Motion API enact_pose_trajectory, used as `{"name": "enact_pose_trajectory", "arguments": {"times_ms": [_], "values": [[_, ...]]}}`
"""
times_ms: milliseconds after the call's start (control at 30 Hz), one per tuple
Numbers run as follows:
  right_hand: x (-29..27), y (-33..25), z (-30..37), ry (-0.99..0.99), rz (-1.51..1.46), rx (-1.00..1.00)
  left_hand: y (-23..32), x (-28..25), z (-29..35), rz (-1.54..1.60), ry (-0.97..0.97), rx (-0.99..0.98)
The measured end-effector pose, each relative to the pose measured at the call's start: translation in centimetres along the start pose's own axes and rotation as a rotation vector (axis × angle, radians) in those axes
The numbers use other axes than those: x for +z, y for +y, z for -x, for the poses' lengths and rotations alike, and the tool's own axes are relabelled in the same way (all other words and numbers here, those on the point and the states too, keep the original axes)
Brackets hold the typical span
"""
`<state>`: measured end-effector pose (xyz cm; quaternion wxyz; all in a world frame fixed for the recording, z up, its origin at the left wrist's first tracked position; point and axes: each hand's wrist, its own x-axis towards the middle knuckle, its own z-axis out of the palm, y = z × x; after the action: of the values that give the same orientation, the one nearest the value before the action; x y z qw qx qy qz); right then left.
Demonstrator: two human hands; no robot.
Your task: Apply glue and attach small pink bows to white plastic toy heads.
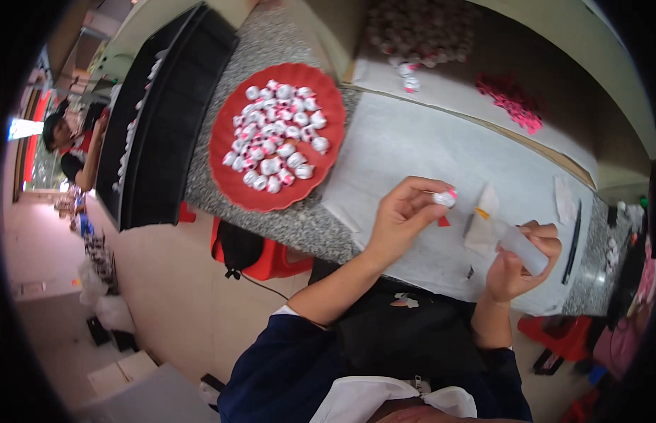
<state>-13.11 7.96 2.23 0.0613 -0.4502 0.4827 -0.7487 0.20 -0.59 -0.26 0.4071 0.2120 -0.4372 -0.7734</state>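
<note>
My left hand (400,220) pinches a small rounded white piece with pink marks (446,198) between thumb and fingertips, above the white paper (412,141) on the worktop. A little red tab (443,221) shows just below it. My right hand (520,271) is wrapped round a translucent squeeze bottle (523,250). Its yellow tip (481,212) points left toward the white piece, with a gap between them. Beneath the tip lies a folded whitish tissue (481,236).
A scalloped red plate (222,166) full of similar pieces sits left, beside a tall black tray (162,155). On the shelf behind are a white heap (419,32) and pink parts (515,104). A black pen (572,243) lies right. Another person (74,151) is far left.
</note>
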Motion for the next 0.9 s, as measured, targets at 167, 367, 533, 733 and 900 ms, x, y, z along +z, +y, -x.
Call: {"name": "enact_pose_trajectory", "arguments": {"times_ms": [167,367,533,733,900], "values": [[-0.5,0.1,-0.2,-0.020,-0.134,0.205,-0.1,0.2,0.2,0.092,-0.031,-0.072],[0.9,0.6,-1.1,-0.112,0.185,0.477,-0.3,0.1,0.2,-0.101,0.067,0.074],[0.8,0.9,-1.2,-0.128,-0.255,0.549,-0.1,1.2,0.2,-0.037,0.049,0.122],[1.6,1.2,-1.7,-0.360,-0.047,0.522,1.1,0.0,1.2,-0.068,0.077,0.108],[1.7,2.6,-4.0,-0.495,0.361,0.340,1.1,-1.0,2.9,-0.138,-0.058,0.058]]}}
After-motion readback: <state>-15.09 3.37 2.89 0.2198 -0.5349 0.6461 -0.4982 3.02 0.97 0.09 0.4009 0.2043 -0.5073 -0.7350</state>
